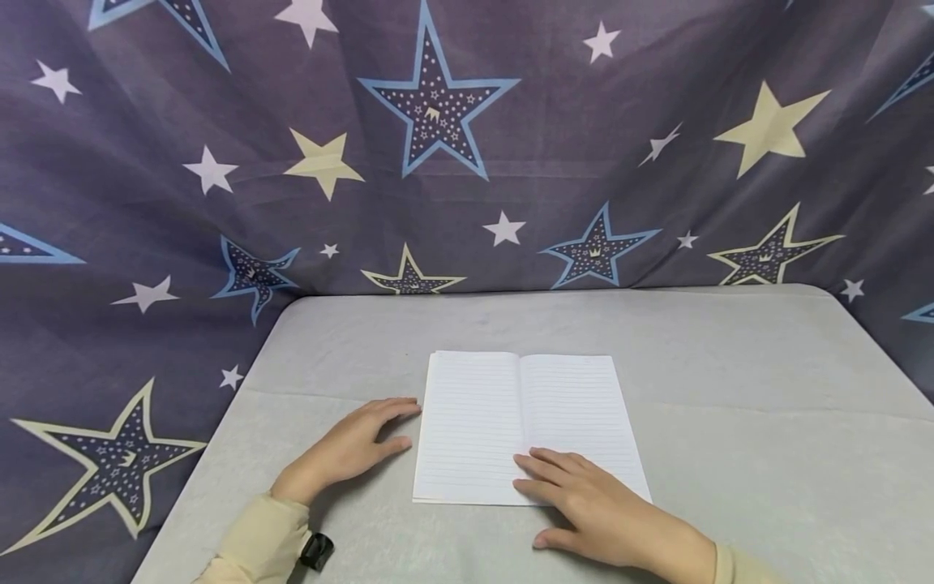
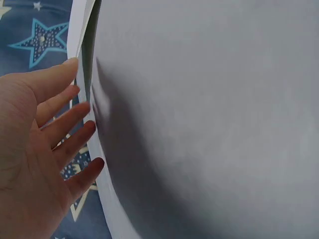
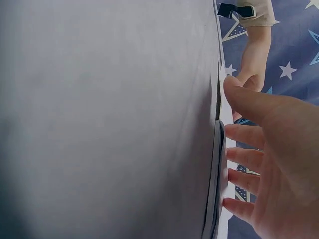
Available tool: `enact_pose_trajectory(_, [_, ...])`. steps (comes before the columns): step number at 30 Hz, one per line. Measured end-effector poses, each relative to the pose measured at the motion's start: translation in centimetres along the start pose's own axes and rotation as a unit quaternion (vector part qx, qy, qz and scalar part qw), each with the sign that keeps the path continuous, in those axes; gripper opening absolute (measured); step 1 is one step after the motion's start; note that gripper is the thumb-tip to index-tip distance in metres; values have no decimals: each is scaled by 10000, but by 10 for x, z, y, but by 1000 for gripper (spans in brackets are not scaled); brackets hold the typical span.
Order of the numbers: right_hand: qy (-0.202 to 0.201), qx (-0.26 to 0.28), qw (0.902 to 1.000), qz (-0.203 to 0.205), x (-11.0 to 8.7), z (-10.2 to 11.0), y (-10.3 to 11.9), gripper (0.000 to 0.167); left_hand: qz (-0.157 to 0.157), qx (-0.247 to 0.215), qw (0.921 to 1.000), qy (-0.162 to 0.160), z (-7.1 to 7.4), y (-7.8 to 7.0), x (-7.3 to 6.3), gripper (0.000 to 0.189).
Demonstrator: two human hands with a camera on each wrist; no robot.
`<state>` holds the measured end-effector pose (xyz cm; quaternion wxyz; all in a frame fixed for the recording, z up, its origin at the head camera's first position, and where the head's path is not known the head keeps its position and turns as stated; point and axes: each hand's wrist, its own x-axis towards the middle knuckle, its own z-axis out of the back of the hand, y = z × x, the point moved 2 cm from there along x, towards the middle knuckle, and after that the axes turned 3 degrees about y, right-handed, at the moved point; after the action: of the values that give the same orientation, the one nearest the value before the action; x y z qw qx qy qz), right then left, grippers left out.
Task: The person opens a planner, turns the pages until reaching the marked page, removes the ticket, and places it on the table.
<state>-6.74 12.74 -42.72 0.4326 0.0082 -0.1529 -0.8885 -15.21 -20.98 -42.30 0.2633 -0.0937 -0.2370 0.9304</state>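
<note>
An open notebook (image 1: 470,430) with blank lined pages lies flat, its fold running down the middle. My left hand (image 1: 353,442) is just beside its left edge, fingers loosely extended and the thumb apart from them. Over the lower part of the right page, my right hand (image 1: 594,507) rests with spread, nearly straight fingers, the fingertips close to the fold and the thumb below the bottom edge. In the left wrist view the left palm (image 2: 37,144) holds nothing. Fingertips of the right hand (image 3: 281,159) meet the white page in the right wrist view.
The notebook lies on a grey cloth-covered table (image 1: 751,478). A dark curtain (image 1: 525,203) with printed stars hangs behind and along the sides. A black device (image 1: 317,551) is strapped at the left wrist, by the beige sleeve (image 1: 255,543).
</note>
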Motion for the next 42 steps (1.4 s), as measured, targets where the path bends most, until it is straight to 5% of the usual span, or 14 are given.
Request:
enact_pose_trajectory(9, [-94, -55, 9999, 50, 0, -1, -1, 61, 219, 182, 9996, 55, -3, -12, 5, 77])
enact_pose_trajectory(19, [-91, 298, 9995, 36, -3, 8, -6, 53, -383, 128, 9981, 458, -11, -16, 9, 88])
enact_pose_trajectory(26, [-820, 576, 9949, -113, -22, 23, -41, 50, -374, 160, 9975, 576, -12, -12, 9, 87])
enact_pose_trajectory(34, [-931, 1059, 9885, -546, -54, 30, -93, 65, -326, 168, 9975, 603, -12, -12, 9, 86])
enact_pose_trajectory(42, [-789, 1013, 9909, -410, -64, 26, -108, 75, -351, 204, 9974, 603, -12, -12, 8, 85])
